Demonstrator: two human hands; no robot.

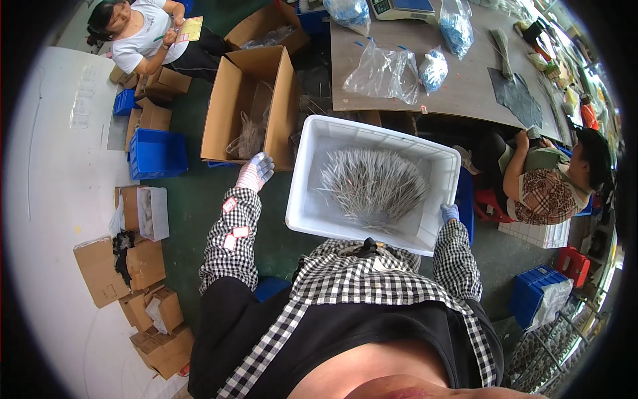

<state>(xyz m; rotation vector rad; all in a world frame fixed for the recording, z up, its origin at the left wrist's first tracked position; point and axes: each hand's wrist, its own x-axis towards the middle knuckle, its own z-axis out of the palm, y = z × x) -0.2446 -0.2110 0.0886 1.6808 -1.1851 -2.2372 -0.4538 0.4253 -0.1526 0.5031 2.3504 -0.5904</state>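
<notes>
One white rectangular plastic tub [312,199] is seen held in front of the body, above the dark green floor [193,199]. One fanned bundle of thin grey metal pins [373,183] lies inside it, heads gathered toward the near wall; the single pins are too fine to be counted.

Two gloved hands are counted. The left hand [256,171], in a pale knit glove with blue fingertips, is raised just left of the tub, fingers spread and partly curled; contact with the tub's wall cannot be made out, and nothing is seen in its grip. The right hand [450,213], in a blue-tipped glove, is closed over the tub's near right corner; only the finger backs show, the rest being hidden by the rim and the checked sleeve.

Two other people are noted: one seated at upper left holding a yellow card [191,28], one seated at right beside the grey counter [465,86]. On the counter, about four clear plastic bags with blue contents [433,68] are counted, one cut off by the upper edge. One large open brown cardboard box [226,113] stands on the floor beyond the left hand, with a blue plastic bin [156,154] to its left. Several smaller cartons lie at lower left, their contents unclear.
</notes>
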